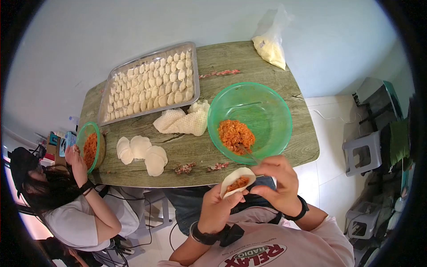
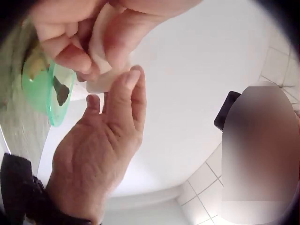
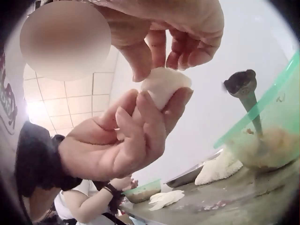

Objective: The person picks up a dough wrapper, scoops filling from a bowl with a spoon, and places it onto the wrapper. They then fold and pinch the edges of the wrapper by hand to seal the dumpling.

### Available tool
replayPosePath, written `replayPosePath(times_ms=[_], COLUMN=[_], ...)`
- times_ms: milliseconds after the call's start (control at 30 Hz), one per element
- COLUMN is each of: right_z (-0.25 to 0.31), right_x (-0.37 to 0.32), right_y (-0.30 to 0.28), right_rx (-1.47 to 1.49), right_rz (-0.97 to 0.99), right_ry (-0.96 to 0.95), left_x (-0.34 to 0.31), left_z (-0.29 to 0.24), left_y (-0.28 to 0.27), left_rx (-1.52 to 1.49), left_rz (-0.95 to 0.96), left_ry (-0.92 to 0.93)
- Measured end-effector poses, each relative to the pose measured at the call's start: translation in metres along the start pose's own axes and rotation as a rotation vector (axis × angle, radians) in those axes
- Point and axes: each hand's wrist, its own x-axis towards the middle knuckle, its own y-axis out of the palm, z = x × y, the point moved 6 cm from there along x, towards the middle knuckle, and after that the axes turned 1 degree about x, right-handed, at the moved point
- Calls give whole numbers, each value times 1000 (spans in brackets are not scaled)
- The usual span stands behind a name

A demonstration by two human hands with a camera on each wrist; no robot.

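Note:
A round dough wrapper [image 1: 230,182] with orange filling [image 1: 237,184] lies in my left hand [image 1: 216,208], its edges folded partly upward. The left fingers and thumb curl round the dough [image 3: 161,86], as the right wrist view shows. My right hand [image 1: 281,184] has its thumb and fingers at the wrapper's right edge; in the left wrist view this right hand [image 2: 96,145] pinches the dough's end [image 2: 99,84], while the left hand [image 2: 136,28] grips from above. The green bowl [image 1: 271,133] of filling, with a utensil [image 1: 250,153] in it, stands just beyond the hands.
A metal tray [image 1: 194,66] bears rows of dumplings. Flat wrappers [image 1: 155,161] and a cream cloth [image 1: 182,122] lie on the table [image 1: 195,164]. A bag [image 1: 270,48] sits at the back right. At left another person [image 1: 82,220] works beside a smaller green bowl [image 1: 101,153].

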Motion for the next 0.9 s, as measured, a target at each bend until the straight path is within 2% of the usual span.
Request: replayPosePath(times_ms=[33,67,133,167,233,333,500,700,900], right_z=[-6,-6,-19,-19,-27,-28,-34,-24,-18], right_x=[-4,-7,-15,-17,-24,-28,-34,-31,-29], right_y=[-5,-4,2,2,19,26,28,24,20], right_rx=[87,86,361,358,684,781,711,514,335], right_rz=[-65,-64,-33,-37,72,77,11,-36,-43], right_ry=[121,121,374,376,552,573,510,403,307], left_x=[-1,-2,-3,-4,-6,-8,-13,-13,-14], left_z=[-5,-11,-15,-17,-21,-25,-27,-28,-25], left_y=[0,1,3,5,10,10,7,5,1], left_rx=[-12,-23,-25,-9,7,155,361,397,387], left_rz=[-25,-49,-74,-38,2,-71,-137,-144,-181], left_ry=[47,93,112,158,201,228,250,310,279])
